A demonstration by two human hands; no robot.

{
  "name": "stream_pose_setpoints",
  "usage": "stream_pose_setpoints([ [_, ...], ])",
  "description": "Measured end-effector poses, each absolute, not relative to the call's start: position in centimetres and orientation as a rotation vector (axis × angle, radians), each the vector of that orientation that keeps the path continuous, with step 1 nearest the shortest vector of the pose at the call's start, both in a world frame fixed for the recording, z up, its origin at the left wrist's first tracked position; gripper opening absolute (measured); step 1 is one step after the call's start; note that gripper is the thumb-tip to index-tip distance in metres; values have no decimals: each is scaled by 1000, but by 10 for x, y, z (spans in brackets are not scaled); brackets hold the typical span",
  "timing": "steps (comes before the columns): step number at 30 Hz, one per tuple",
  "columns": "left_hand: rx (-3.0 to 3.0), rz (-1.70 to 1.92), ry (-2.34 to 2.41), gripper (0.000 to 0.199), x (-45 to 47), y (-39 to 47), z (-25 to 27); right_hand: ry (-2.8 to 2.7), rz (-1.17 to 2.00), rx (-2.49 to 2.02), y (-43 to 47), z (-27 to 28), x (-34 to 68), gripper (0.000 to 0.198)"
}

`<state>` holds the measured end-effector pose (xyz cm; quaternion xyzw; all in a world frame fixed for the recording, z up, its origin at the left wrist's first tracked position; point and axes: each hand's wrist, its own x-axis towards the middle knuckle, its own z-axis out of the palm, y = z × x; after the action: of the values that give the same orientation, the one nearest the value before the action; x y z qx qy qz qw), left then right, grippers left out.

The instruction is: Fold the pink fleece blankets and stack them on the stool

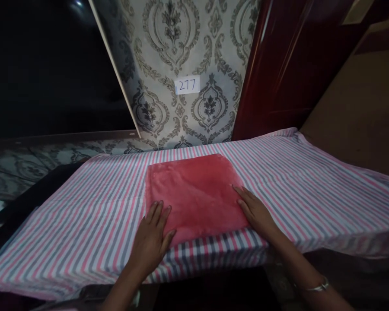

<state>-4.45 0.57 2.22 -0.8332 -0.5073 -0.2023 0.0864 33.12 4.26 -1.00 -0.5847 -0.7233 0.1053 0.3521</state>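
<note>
A red, plush-looking square of cloth [197,194] lies flat on the striped tablecloth [106,203], close to the table's front edge. On its near left corner rests my left hand [151,239], fingers stretched out and thumb apart. My right hand [254,211] touches the cloth's right edge, its fingers extended and pointing inward. Neither hand grips anything. Whether the red cloth is folded in layers cannot be made out.
Behind the table is a patterned wall with a paper label [187,84] reading 277. A large dark screen [52,69] stands at the back left. At the right are a dark red door-like panel [278,65] and a brown board [359,103].
</note>
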Motion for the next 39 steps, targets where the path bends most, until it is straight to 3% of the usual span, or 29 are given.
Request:
stream_pose_setpoints([
  [6,-2476,-627,-1444,56,-48,9,20,-1792,335,-1449,43,-7,328,53],
  [17,-2400,-625,-1335,48,-26,-7,43,-1516,431,-1513,25,-10,333,71],
  [22,-2655,-632,-1120,65,39,-10,57,-1361,538,-1435,26,-2,330,75],
  [29,-2815,-485,-1123,84,143,10,60,-975,948,-1137,26,21,320,69],
  [39,-2689,-394,-1415,50,175,36,86,-687,1041,-961,16,45,305,65],
])
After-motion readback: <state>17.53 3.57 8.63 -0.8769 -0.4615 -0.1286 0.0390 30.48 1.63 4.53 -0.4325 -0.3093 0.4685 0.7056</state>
